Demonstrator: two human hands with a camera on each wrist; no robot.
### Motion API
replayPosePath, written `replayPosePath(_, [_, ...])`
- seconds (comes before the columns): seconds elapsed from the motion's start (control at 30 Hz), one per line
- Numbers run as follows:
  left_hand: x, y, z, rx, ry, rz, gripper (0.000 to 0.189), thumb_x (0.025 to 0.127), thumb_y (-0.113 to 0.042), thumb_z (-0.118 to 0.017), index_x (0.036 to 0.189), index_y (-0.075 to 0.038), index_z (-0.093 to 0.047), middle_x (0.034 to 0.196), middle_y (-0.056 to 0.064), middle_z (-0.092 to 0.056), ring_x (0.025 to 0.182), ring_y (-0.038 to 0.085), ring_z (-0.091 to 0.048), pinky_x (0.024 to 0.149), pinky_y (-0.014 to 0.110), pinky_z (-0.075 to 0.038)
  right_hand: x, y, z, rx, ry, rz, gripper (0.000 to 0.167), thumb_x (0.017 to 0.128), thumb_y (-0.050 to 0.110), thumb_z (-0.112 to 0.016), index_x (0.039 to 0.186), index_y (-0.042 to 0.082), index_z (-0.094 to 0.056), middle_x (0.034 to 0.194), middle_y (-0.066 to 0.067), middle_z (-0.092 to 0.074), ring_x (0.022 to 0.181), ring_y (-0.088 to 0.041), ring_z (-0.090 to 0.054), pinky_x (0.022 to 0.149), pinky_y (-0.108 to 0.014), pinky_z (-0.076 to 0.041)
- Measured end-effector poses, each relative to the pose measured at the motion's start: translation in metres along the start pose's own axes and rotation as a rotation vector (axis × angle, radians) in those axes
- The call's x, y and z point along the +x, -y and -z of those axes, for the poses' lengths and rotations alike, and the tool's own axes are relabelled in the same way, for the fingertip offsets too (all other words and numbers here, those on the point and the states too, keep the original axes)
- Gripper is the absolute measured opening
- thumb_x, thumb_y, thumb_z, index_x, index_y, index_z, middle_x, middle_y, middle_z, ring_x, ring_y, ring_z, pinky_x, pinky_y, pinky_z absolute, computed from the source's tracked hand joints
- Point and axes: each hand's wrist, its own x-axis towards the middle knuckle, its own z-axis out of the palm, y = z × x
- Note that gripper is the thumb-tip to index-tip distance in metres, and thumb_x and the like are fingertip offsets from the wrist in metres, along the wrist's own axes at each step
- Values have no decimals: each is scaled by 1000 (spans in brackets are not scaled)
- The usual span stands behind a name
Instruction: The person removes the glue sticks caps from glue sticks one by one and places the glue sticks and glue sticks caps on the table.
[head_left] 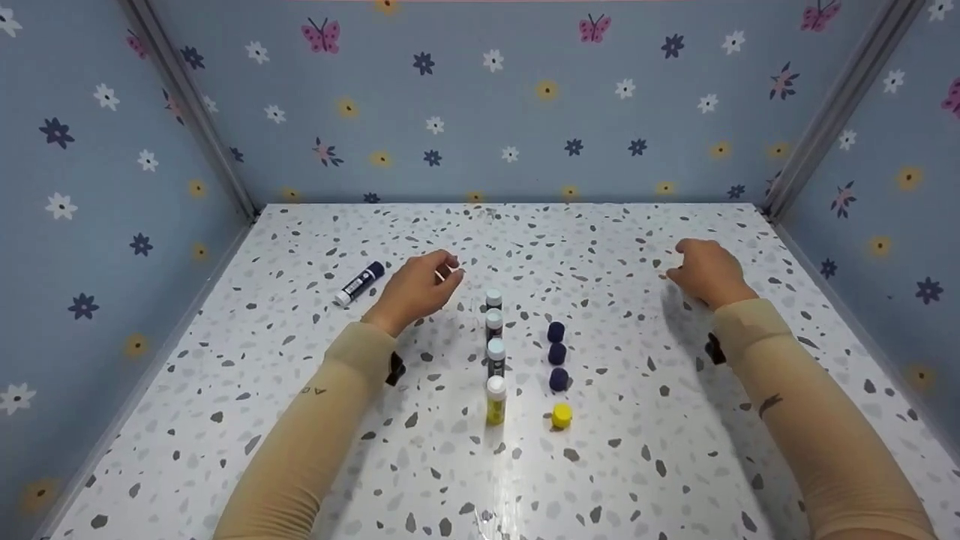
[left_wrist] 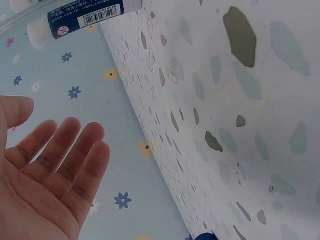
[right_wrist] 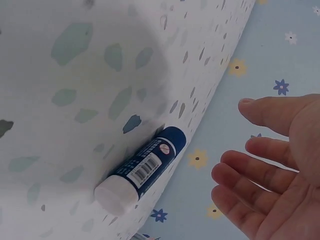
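My left hand [head_left: 420,289] hovers over the table with loosely bent fingers, thumb apart, holding nothing. To its left lies a glue stick [head_left: 359,283] with a dark blue cap and white end. Several glue sticks [head_left: 496,356] stand in a row to its right, white ends up; the nearest has a yellow body. One upright stick [left_wrist: 87,19] shows in the left wrist view. My right hand [head_left: 709,271] is at the far right, its fingers relaxed and nothing in them. The right wrist view shows another blue-capped glue stick [right_wrist: 145,167] lying on the table beneath it, hidden in the head view.
Three dark blue caps [head_left: 556,354] and one yellow cap [head_left: 562,415] form a line just right of the standing sticks. The speckled white table [head_left: 600,487] is bounded by blue flowered panels [head_left: 510,112] at the back and both sides.
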Motion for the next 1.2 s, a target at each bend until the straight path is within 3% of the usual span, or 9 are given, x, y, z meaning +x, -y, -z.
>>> replayPosePath(0.27, [-10,1,-3,89,12,8,39,111,-35,-58,135,-6,-67,121,14,-75,106,32,-73,96,51,-59,2,-18,-8,-45,47,-58,62,103,18,-66,151,-16,-47,147,-42,-54,131,-59,-58,108,-72,-49])
replayPosePath(0.6, [-20,5,-1,142,16,-18,40,110,-34,-59,136,-5,-68,120,14,-77,104,33,-74,93,52,-59,3,-26,-19,-28,45,-22,37,100,5,-62,128,-19,-60,124,-41,-67,112,-55,-69,96,-68,-56])
replayPosePath(0.83, [-23,7,1,141,20,-13,38,110,-35,-59,133,-6,-68,120,14,-77,104,32,-74,93,51,-59,10,-29,-23,-40,54,-61,32,98,-2,-58,125,-20,-62,119,-41,-69,107,-54,-70,95,-68,-56])
replayPosePath(1.03, [-26,8,2,139,25,-17,37,110,-34,-59,132,-6,-69,119,14,-77,103,32,-74,93,51,-59,13,-32,-26,-53,34,-50,27,97,-4,-62,119,-19,-65,115,-39,-71,97,-47,-70,90,-66,-57])
replayPosePath(1.2, [-25,12,5,149,25,-3,38,110,-35,-58,133,-6,-69,119,13,-77,103,32,-74,91,52,-60,16,-31,-28,-38,10,-47,27,96,-5,-61,120,-19,-65,115,-39,-70,100,-49,-70,92,-67,-56])
